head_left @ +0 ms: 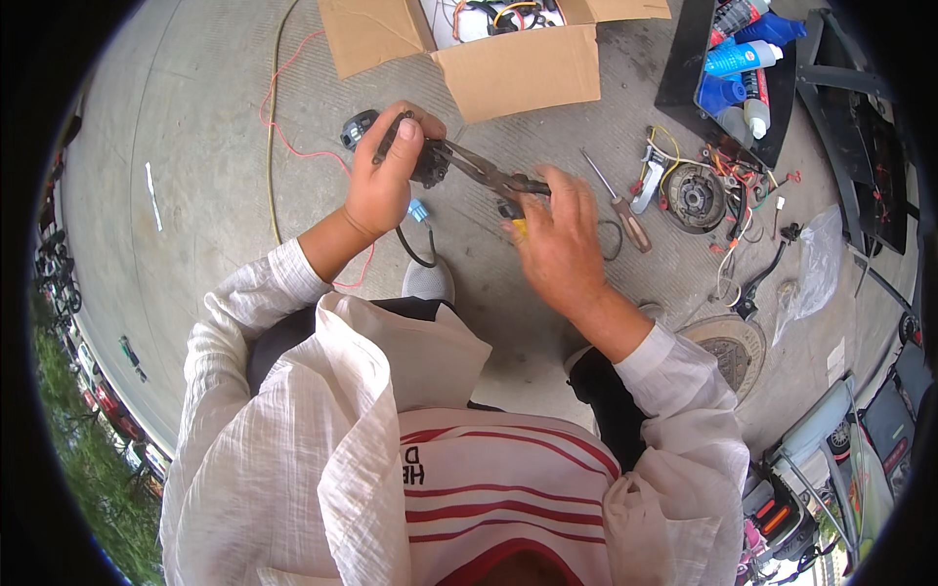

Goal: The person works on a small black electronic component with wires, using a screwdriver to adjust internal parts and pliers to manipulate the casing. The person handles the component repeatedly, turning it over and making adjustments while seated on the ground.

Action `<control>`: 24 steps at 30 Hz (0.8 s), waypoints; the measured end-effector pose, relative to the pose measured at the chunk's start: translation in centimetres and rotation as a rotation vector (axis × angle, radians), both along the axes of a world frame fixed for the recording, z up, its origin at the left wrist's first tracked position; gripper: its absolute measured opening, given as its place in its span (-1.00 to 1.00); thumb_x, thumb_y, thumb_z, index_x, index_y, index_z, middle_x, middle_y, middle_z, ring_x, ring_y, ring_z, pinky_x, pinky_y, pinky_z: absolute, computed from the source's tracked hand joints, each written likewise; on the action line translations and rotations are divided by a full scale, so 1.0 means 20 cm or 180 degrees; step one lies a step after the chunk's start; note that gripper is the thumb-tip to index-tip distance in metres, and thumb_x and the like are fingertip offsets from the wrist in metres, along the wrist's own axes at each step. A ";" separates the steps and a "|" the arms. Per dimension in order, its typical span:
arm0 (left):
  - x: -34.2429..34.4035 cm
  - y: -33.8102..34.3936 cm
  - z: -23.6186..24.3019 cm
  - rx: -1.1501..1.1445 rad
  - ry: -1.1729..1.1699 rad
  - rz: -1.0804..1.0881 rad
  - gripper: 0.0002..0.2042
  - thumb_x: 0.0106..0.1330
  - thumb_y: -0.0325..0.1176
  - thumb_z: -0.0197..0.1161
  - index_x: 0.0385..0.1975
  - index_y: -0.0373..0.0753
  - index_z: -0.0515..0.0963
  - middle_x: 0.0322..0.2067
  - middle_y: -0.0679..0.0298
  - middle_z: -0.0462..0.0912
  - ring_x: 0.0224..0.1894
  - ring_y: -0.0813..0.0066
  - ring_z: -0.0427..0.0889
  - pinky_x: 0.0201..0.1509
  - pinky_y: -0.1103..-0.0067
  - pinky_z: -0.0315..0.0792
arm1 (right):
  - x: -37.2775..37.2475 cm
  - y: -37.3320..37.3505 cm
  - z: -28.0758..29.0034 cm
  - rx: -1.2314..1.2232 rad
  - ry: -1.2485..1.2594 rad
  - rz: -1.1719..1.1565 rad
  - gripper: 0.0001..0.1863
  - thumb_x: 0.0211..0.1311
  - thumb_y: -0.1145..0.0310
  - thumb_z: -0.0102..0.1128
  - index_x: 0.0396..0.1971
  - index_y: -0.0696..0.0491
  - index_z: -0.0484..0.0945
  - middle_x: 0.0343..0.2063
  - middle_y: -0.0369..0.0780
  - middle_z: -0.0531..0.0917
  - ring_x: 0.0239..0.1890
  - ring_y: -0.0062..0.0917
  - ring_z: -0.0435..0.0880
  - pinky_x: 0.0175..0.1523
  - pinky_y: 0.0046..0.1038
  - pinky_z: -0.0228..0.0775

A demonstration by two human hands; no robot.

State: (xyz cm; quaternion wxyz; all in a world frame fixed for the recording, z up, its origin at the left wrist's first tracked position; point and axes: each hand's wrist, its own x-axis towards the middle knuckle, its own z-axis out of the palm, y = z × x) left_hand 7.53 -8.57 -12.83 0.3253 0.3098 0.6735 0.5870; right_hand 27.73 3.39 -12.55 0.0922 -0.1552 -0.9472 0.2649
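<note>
My left hand [386,171] is closed around a black handlebar switch [430,166], its thumb lying on top. A rounded black end of that part [359,129] sticks out past the fingers. Below it hangs a black cable [412,252] beside a light-blue connector [418,210]. My right hand [562,239] is closed on worn metal pliers [484,174], which reach left to the switch; whether they grip it I cannot tell. Something yellow [519,227] shows under the right fingers, mostly hidden.
An open cardboard box [518,73] with wiring stands ahead. Right on the concrete lie a screwdriver [630,223], a round hub part [696,195], tangled wires and a brake lever [757,283]. A black bin [684,83] holds bottles. A red wire [283,142] trails at left.
</note>
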 end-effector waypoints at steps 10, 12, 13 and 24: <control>-0.04 0.00 0.01 0.0121 0.0361 -0.0088 -0.56 0.48 0.01 -0.13 -0.29 -0.34 0.40 -0.32 0.14 0.52 -0.28 0.47 0.45 -0.12 0.56 0.35 | 0.01 0.01 -0.04 0.0217 0.0108 -0.0026 -0.73 0.07 0.42 0.25 -0.23 0.23 0.56 0.00 -0.03 0.41 0.04 -0.13 0.45 0.11 -0.16 0.34; -0.04 0.00 0.01 0.0164 0.0349 -0.0114 -0.56 0.48 0.00 -0.13 -0.29 -0.33 0.39 -0.33 0.14 0.52 -0.29 0.47 0.45 -0.13 0.56 0.35 | 0.03 0.01 -0.04 0.0144 0.0032 0.0009 -0.63 0.05 0.37 0.32 -0.15 0.23 0.54 0.03 -0.02 0.40 0.03 -0.11 0.44 0.12 -0.16 0.32; -0.04 0.00 0.00 0.0158 0.0356 -0.0124 -0.57 0.48 0.00 -0.13 -0.29 -0.33 0.39 -0.33 0.14 0.52 -0.29 0.47 0.45 -0.13 0.56 0.35 | 0.03 0.01 -0.04 0.0107 -0.0009 0.0026 -0.58 0.04 0.35 0.35 -0.11 0.23 0.52 0.05 -0.02 0.40 0.03 -0.09 0.44 0.12 -0.16 0.30; -0.05 -0.01 0.01 0.0085 0.0074 -0.0148 -0.62 0.46 -0.11 -0.05 -0.35 -0.36 0.44 -0.36 0.22 0.54 -0.28 0.49 0.45 -0.11 0.57 0.34 | 0.05 -0.01 -0.04 0.0054 -0.0080 0.0113 -0.63 -0.02 0.29 0.42 -0.30 0.18 0.49 -0.05 -0.04 0.44 -0.15 -0.14 0.51 -0.05 -0.22 0.41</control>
